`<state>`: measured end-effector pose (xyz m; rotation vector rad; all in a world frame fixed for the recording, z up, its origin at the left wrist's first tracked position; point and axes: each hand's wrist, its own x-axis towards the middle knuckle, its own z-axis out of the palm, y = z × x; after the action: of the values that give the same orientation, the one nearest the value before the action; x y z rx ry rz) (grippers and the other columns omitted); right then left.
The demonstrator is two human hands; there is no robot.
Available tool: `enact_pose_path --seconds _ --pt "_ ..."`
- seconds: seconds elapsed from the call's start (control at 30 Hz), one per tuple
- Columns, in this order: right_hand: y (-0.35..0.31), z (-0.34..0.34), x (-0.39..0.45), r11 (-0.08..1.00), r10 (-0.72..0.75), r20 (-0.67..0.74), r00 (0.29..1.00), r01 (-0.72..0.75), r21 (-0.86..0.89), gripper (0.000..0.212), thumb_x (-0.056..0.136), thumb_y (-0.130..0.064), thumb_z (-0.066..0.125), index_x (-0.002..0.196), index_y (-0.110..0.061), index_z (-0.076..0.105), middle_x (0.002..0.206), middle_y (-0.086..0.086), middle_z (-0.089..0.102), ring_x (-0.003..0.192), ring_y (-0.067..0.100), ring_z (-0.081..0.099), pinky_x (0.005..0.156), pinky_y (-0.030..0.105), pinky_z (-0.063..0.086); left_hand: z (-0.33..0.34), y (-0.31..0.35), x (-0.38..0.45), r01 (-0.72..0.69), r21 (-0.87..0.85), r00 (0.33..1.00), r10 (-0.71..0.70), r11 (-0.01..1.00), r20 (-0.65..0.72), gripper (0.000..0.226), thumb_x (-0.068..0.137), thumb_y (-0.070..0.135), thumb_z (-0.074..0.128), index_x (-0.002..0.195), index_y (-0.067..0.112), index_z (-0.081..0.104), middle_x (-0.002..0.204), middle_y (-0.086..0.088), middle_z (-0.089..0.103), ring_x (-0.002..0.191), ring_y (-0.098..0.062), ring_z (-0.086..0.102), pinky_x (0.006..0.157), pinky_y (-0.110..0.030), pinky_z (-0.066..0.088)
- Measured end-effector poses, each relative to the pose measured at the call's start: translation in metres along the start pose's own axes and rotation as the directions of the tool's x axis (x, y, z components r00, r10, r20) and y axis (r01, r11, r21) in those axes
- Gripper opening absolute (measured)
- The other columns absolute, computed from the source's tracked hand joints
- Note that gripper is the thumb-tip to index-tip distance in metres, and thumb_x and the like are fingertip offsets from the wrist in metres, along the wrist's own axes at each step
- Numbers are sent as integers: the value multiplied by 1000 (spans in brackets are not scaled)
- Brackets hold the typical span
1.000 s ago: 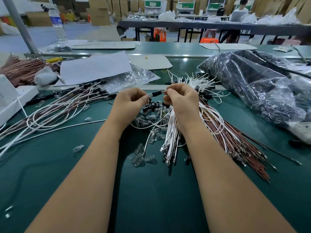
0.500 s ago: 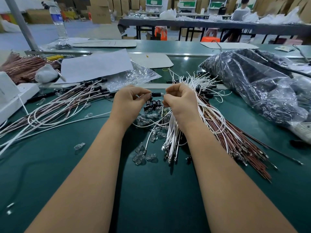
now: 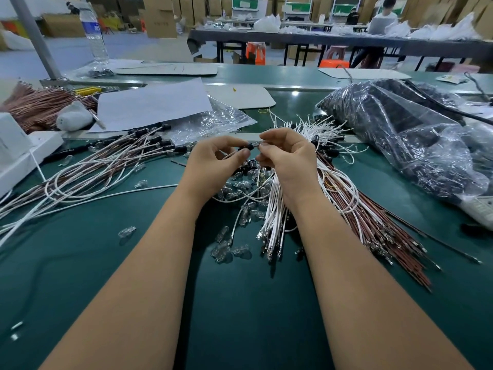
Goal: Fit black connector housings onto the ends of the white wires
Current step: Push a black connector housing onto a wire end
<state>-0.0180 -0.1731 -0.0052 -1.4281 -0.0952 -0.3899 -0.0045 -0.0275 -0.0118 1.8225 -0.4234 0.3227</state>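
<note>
Left hand point(image 3: 213, 161) pinches black connector housing point(image 3: 246, 147); right hand point(image 3: 288, 156) pinches its opposite end; white wires point(image 3: 274, 214) bundled below grip.

Bright, even overhead light, soft shadows under the forearms, slight wide-angle bending at edges, background mildly blurred.

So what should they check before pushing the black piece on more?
1. Left hand pinches the black housing: ok.
2. Right hand pinches something at the housing's end: ok.
3. What the right fingertips hold: cannot tell, too small.
4. Piece lined up straight with the housing: cannot tell.
5. More white wires waiting under the right hand: ok.
6. Finished wires lying apart, to the left: ok.
</note>
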Motion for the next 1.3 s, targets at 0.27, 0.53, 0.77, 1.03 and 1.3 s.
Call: enact_pose_path --seconds 0.27,0.53,0.77,1.03,1.3 --pt "-1 2 -1 997 7 -47 999 -10 -78 17 84 4 63 81 -11 68 67 2 67 54 10 63 55 19 51 -2 -2 2 18 -111 1000 -20 994 -24 13 86 15 71 89 28 71 72 9 66 70 -17 55 69 -27 48" --pt "-4 3 -2 989 113 1 994 -113 94 14 92 2 53 94 -8 62 66 6 67 51 16 62 58 30 53 -1 -3 4 51 -209 997 -60 976 -37 21 85 15 72 83 36 72 70 14 67 66 -5 54 66 -16 46" --pt "-4 3 -3 996 2 -12 1000 -3 -95 12 90 -1 61 86 -11 65 69 7 68 50 14 62 54 26 53 0 -1 3 36 -203 998 -44 979 -36 21 86 5 70 89 26 71 78 -2 68 77 -22 56 82 -39 51" --pt "-3 5 -5 952 -143 -27 989 130 -277 18 85 -7 66 75 -23 65 68 -2 65 66 30 67 63 41 58 2 0 2 -7 -58 998 4 998 -62 19 84 2 70 96 17 70 75 6 63 60 -8 44 61 -15 43" --pt "-5 5 -5 914 -208 -11 978 191 -357 27 89 -6 63 77 -30 60 78 2 63 73 32 66 61 35 56 -1 0 2 64 -49 996 -66 997 -52 18 84 9 73 100 17 70 85 -5 67 62 -7 55 65 -18 49"
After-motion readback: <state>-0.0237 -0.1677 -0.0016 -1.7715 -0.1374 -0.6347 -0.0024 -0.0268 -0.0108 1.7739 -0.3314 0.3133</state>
